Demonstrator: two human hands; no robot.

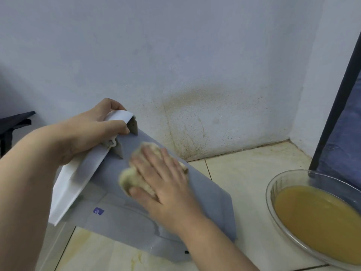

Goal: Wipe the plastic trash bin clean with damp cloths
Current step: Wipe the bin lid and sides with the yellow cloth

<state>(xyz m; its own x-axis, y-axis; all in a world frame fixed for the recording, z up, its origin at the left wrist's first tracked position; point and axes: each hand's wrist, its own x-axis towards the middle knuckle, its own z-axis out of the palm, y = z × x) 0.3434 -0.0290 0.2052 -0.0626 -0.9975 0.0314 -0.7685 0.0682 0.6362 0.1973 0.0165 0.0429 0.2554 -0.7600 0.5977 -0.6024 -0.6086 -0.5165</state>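
A grey plastic trash bin [205,194] lies tilted on its side on the tiled floor, with its white lid [72,184] hanging open at the left. My left hand [93,130] grips the bin's upper rim where the white lid hinges, fingers curled round the edge. My right hand [162,177] lies flat with straight fingers on a crumpled beige damp cloth [129,178] and presses it against the bin's grey side. The cloth is blurred. A small purple sticker [98,211] sits on the lower grey wall.
A clear glass bowl [273,184] with murky yellow-brown water stands on the floor at the right. Behind it a dark slanted bar [336,98] and blue fabric rise. The stained wall corner lies just behind the bin. A dark object [15,120] sits at the far left.
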